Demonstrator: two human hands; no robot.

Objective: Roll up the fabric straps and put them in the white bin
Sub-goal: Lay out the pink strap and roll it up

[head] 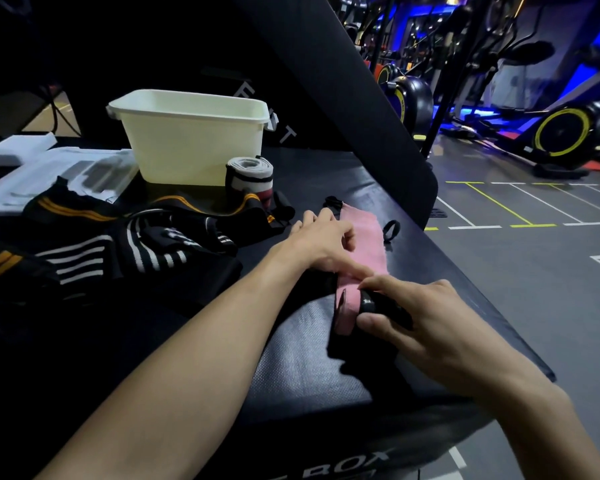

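The right hand (420, 320) is pinching the started roll of the pink strap (361, 247) on the counter (302, 358), while the left hand (321, 242) is pressing the strap flat, fingers extended. Best rolling tight, edges aligned; the white bin (194, 140) is waiting behind.

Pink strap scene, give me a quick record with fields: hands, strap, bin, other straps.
left hand: left hand presses flat on the pink strap
right hand: right hand grips the strap's rolled near end
bin: white bin behind, contents not visible
rolled: grey rolled strap stands beside the bin
unrolled: black striped straps lie loose at left
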